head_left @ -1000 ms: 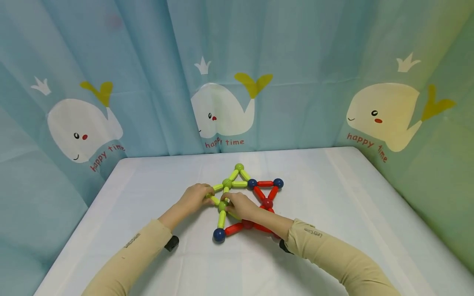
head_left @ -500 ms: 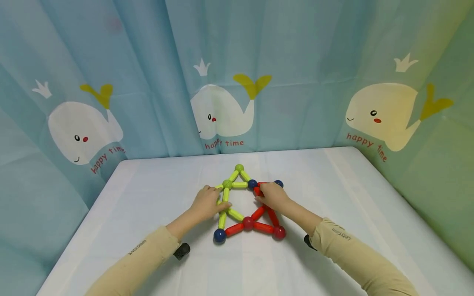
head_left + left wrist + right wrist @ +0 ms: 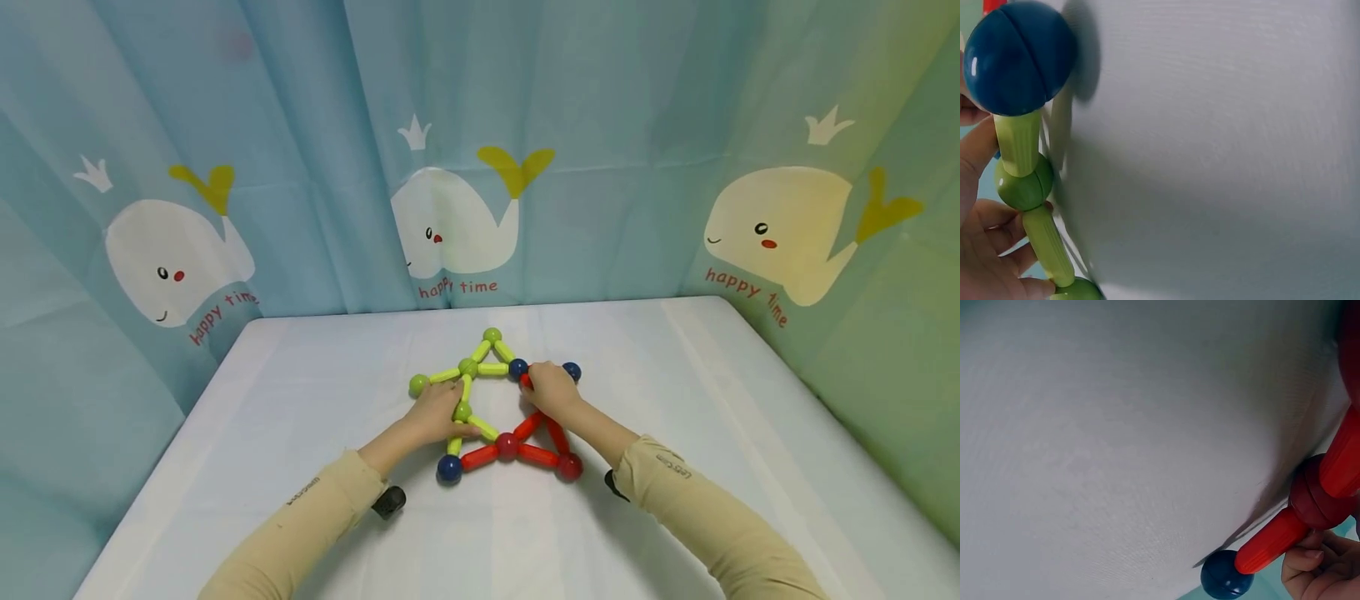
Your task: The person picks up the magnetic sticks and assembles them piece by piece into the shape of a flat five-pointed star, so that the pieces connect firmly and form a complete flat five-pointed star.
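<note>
A flat frame of magnetic sticks and balls lies on the table, with lime-green sticks (image 3: 492, 369) on the left and red sticks (image 3: 538, 455) on the right. My left hand (image 3: 435, 414) holds its green side, thumb and fingers either side of a green ball (image 3: 462, 412). In the left wrist view, fingers curl behind a green stick (image 3: 1049, 245) near a big blue ball (image 3: 1019, 57). My right hand (image 3: 553, 392) grips the red side, covering one red joint. In the right wrist view, curled fingers (image 3: 1313, 565) touch a red stick (image 3: 1272, 540) beside a dark red ball (image 3: 1317, 494).
The frame rests on a white table (image 3: 315, 375) backed by a blue curtain (image 3: 615, 233) printed with whales. Another green ball (image 3: 418, 385) sticks out left of my left hand. A red ball (image 3: 569, 467) forms the near right corner. Black wrist cameras (image 3: 389, 502) hang under the sleeves.
My right hand has moved right, from the green ball to the red side. My left hand has shifted right from the outer green corner onto the inner green ball, uncovering the left corner ball.
</note>
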Motion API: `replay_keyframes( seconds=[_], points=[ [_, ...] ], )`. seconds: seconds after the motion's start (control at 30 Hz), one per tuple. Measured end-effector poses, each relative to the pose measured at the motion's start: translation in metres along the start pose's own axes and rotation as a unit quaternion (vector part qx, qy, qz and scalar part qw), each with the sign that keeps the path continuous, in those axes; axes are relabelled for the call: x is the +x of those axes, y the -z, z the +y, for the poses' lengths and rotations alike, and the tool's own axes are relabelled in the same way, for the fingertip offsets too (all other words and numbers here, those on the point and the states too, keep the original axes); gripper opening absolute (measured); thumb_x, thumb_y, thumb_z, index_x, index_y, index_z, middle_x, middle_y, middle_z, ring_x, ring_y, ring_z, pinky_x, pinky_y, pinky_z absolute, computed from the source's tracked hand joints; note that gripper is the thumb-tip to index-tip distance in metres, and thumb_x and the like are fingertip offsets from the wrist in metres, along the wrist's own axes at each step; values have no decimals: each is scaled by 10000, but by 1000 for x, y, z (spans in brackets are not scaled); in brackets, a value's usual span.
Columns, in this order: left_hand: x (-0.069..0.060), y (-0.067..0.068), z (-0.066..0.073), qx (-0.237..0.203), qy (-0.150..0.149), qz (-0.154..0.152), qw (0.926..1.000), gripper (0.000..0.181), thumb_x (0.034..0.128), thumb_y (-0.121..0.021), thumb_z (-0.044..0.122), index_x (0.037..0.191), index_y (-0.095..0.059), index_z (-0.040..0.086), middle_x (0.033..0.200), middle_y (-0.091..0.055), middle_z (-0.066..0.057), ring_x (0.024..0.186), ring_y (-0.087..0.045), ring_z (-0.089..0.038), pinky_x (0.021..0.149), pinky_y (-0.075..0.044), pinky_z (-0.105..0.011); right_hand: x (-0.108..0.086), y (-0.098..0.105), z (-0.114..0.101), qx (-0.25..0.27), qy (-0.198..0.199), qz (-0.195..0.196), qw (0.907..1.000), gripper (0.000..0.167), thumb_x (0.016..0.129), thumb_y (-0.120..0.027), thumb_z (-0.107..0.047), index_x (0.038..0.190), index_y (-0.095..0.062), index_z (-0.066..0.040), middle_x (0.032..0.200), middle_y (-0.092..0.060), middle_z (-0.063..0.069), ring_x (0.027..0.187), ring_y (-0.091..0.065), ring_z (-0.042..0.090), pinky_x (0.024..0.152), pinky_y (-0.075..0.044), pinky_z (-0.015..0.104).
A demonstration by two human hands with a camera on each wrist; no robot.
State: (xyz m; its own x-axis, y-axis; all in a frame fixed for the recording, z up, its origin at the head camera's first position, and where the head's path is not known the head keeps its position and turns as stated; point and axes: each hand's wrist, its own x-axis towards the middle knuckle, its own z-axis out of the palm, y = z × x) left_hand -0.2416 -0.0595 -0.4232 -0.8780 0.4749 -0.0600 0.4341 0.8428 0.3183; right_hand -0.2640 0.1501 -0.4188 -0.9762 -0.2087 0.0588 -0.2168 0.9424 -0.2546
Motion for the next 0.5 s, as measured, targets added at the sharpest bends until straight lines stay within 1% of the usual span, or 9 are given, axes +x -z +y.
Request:
replay_keyframes(
  seconds=[0.13,0.27,0.37,0.5],
  points=[
    [1,1,-1,29,-35,-9,10000,874,781,-730,439,1383,-377,-87,1349,-495,-238,1269,-461,-354,1101,-279,-503,2,0,0,-4,-123,-5,9999,164,832,-682,-107,761,-586,5,611,-510,63,546,-450,168,508,-361,225],
    [2,2,0,55,25,-84,9999,858,791,-720,440,1393,-377,-66,1377,-477,-222,1291,-443,-347,1111,-266,-507,4,1,-1,-32,-139,12,9999,169,833,-679,-108,749,-578,-2,606,-494,55,544,-440,165,509,-353,223],
    [1,2,1,139,-39,-151,9998,832,790,-716,451,1382,-409,-47,1371,-485,-209,1290,-438,-356,1108,-257,-527,3,3,0,31,-117,46,9999,183,835,-683,-112,739,-568,-6,601,-479,51,541,-434,165,508,-342,222],
    [1,2,1,95,54,-248,9996,914,780,-706,486,1415,-339,-60,1427,-420,-223,1326,-389,-378,1120,-209,-554,1,5,2,201,-48,-30,9998,214,843,-691,-141,734,-561,-11,599,-460,40,540,-423,153,506,-324,210]
  ],
)
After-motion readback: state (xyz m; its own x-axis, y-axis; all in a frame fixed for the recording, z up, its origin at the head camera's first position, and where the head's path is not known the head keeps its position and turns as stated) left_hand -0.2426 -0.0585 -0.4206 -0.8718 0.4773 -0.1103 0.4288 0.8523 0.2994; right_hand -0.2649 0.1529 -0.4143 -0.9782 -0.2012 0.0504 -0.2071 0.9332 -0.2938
